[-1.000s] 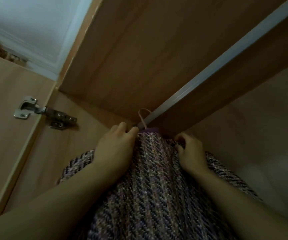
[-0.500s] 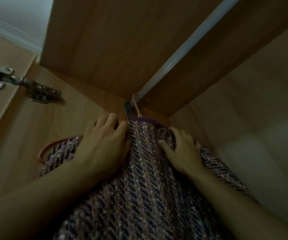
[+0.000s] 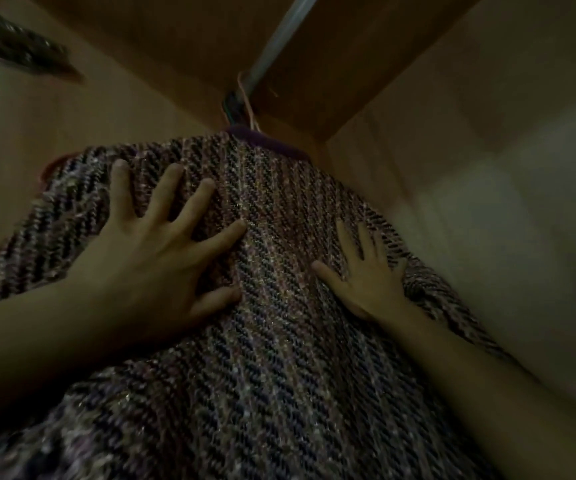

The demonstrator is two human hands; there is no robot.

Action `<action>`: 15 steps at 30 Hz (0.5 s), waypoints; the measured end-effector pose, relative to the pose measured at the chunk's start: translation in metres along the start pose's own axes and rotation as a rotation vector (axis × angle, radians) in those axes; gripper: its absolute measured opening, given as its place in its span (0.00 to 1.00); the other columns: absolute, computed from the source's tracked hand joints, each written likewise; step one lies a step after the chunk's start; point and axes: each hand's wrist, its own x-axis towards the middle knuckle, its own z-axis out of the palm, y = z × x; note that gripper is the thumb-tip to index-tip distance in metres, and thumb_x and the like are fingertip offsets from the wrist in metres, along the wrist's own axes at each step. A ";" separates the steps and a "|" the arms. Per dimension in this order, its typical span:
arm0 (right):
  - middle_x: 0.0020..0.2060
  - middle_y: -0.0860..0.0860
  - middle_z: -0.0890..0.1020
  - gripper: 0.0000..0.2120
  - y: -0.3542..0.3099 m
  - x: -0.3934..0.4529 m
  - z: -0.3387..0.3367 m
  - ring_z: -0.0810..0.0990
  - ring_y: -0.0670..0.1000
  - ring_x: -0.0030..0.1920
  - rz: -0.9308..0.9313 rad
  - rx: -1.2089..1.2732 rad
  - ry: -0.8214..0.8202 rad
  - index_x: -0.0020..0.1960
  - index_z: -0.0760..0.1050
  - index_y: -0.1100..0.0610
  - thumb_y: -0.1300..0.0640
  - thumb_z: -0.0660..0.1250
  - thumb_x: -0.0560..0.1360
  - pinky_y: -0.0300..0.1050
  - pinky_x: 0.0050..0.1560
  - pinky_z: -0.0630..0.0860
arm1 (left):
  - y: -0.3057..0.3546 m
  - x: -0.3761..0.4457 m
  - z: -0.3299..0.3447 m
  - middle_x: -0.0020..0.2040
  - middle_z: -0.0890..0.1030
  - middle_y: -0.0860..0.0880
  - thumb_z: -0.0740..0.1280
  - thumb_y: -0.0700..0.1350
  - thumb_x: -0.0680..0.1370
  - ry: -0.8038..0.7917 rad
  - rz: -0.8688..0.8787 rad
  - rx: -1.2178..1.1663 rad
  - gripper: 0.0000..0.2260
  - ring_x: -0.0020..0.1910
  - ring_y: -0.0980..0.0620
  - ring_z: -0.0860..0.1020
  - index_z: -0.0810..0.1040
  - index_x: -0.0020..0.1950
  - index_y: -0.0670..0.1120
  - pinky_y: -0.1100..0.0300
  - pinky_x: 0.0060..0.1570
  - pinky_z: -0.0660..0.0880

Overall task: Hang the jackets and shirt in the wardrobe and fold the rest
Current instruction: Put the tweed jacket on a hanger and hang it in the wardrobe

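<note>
A purple and black tweed jacket [image 3: 272, 209] hangs inside the wooden wardrobe on a pink hanger, whose hook [image 3: 246, 98] sits over the grey rail [image 3: 279, 32]. A purple collar edge [image 3: 265, 142] shows at the top of the jacket. My left hand [image 3: 161, 247] lies flat on the jacket's left shoulder with fingers spread. My right hand [image 3: 366, 275] presses flat on the jacket's right side, fingers straight. Neither hand grips the cloth.
The wardrobe's top panel [image 3: 175, 39] is close above. A metal door hinge [image 3: 26, 50] is on the left side wall, blurred. The right side wall [image 3: 487, 168] stands close beside the jacket. Other hanger hooks [image 3: 231, 107] crowd the rail behind.
Both hands slid down from the jacket's collar and spread flat on its shoulders. The view dropped lower and closer to the jacket.
</note>
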 end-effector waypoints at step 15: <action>0.79 0.49 0.37 0.51 0.061 -0.117 -0.039 0.37 0.53 0.79 -0.174 -0.370 -0.265 0.78 0.32 0.42 0.17 0.43 0.65 0.68 0.75 0.38 | 0.006 -0.077 -0.047 0.80 0.54 0.39 0.42 0.77 0.72 -0.222 0.090 -0.104 0.42 0.79 0.32 0.52 0.56 0.81 0.56 0.24 0.69 0.45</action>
